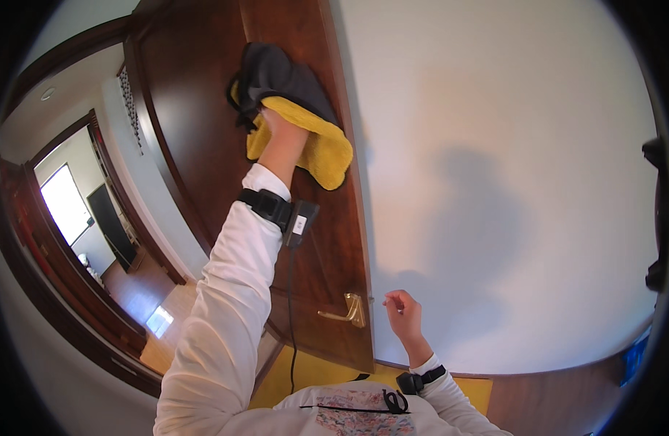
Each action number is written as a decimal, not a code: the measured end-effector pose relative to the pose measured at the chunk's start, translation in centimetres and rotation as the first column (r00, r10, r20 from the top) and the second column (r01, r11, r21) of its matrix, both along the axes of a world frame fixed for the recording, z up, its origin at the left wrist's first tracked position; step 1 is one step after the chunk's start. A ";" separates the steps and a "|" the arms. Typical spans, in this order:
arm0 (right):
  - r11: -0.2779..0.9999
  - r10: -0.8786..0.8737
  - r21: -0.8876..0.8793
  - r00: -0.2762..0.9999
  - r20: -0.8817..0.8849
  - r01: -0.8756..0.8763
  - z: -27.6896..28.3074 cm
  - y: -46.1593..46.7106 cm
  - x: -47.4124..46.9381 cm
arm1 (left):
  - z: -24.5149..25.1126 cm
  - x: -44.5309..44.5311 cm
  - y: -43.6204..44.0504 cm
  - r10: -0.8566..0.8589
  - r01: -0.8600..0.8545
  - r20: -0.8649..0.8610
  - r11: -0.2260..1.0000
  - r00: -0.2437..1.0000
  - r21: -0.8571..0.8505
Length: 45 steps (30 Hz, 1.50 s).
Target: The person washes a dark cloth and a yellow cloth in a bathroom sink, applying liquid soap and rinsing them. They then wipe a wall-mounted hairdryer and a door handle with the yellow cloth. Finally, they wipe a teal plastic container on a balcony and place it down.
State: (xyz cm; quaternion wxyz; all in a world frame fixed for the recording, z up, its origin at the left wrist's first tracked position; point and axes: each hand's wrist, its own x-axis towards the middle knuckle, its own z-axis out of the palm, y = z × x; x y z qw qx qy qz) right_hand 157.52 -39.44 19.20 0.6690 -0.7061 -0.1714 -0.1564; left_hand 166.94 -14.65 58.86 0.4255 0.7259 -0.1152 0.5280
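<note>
My left hand (278,131) reaches up to a dark brown wooden door (187,98), its fingers hidden in a thick cloth (290,76) that is grey on one face and yellow on the other. The cloth lies against the upper part of the door, near the door's edge. Lower down, my right hand (405,317) is raised beside that edge, just right of the brass lever handle (355,310). Its fingers are loosely bent with nothing in them, and it does not touch the handle.
A pale wall (476,109) stands right of the door. A yellow mat (312,370) lies on the wooden floor (547,406) below. At the left, a doorway (92,131) shows a room with a bright window (65,204). A black cable (292,327) hangs from the device on my left forearm.
</note>
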 end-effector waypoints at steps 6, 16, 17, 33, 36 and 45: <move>0.998 -0.064 0.027 0.997 -0.033 0.065 -1.4 1.0 0.9 | -15.4 -0.2 2.8 0.314 -0.303 0.008 0.907 0.949 0.291; 0.992 -0.127 -0.030 0.984 -0.123 0.124 -6.0 -0.5 1.4 | -27.1 -1.7 5.0 0.361 -0.271 -0.185 0.883 0.914 0.384; 0.989 -0.146 -0.021 0.977 -0.153 0.144 -6.2 -0.8 1.4 | -24.0 -0.6 5.9 0.371 -0.306 -0.111 0.874 0.922 0.377; 0.867 -0.498 -0.185 0.789 -0.360 0.463 -9.5 -9.7 -9.1 | -21.5 6.2 8.3 0.374 -0.395 0.132 0.832 0.918 0.389; 0.783 -0.618 -0.246 0.677 -0.399 0.571 -9.3 -14.3 -13.8 | -31.0 3.9 -0.6 0.179 -0.121 -0.078 0.871 0.981 0.475; 0.591 -0.761 -0.235 0.437 -0.480 0.771 -12.0 -28.9 -27.6 | -48.7 -9.6 -28.8 -0.195 0.695 -0.767 0.596 0.611 0.402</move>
